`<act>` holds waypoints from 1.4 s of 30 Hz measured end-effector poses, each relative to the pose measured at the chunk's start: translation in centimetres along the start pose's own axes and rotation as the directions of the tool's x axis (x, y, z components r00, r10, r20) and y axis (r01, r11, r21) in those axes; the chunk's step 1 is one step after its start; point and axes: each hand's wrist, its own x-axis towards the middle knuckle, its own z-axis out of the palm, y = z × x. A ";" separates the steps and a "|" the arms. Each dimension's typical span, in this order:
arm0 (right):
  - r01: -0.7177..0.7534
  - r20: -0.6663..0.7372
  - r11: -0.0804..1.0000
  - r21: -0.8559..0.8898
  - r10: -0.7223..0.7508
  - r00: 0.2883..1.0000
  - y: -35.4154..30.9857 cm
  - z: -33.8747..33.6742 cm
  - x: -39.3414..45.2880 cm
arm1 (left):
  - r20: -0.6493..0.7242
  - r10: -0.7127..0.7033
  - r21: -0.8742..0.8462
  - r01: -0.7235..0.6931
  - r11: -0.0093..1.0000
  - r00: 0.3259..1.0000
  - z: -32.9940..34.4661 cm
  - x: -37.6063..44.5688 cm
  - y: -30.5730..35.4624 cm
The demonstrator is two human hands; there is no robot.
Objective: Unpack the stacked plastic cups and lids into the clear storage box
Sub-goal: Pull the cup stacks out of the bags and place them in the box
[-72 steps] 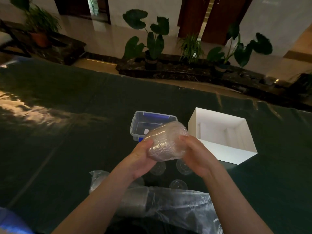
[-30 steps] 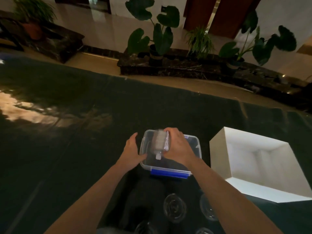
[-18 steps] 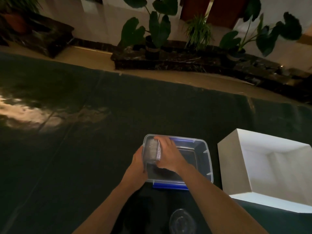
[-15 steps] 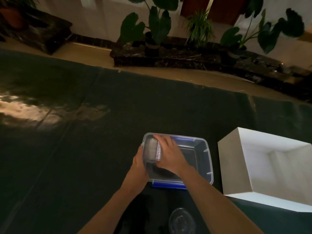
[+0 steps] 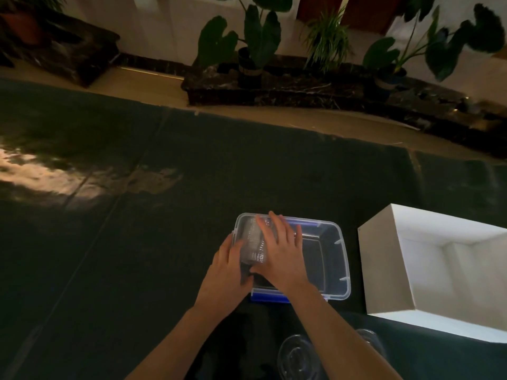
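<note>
The clear storage box (image 5: pixel 341 259) with blue clips sits on the dark green table. A stack of clear plastic cups (image 5: pixel 252 244) lies on its side inside the box, against the left wall. My right hand (image 5: pixel 282 253) reaches into the box with straight, spread fingers resting along the stack's right side. My left hand (image 5: pixel 227 272) lies against the outside of the box's left wall, fingertips at the rim beside the stack. Two clear lids, one lid (image 5: pixel 297 357) by my right forearm and another lid (image 5: pixel 370 341) right of it, lie near the table's front edge.
An open white cardboard box (image 5: pixel 384 275) stands right of the storage box. The dark green table (image 5: pixel 137 242) stretches left and back. Potted plants (image 5: pixel 255 45) on a dark stone ledge line the floor beyond the far edge.
Both hands carried the cup stack from in front of me into the storage box. It now lies against the left wall, and my right fingers have straightened over it.
</note>
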 end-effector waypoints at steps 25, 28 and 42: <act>-0.285 0.177 0.915 0.286 0.242 0.954 2.0 -0.4 -2.1 | -0.103 0.024 0.172 -0.006 0.985 0.994 -0.1 0.3 0.9; -0.354 0.232 0.781 0.514 0.271 0.934 1.3 -0.7 -1.8 | -0.097 -0.018 0.202 0.037 0.979 0.995 -0.2 1.4 1.0; -0.436 0.454 0.752 0.495 0.204 0.867 1.1 -1.7 1.2 | 0.210 -0.116 0.099 0.096 0.990 0.971 -1.7 4.6 0.8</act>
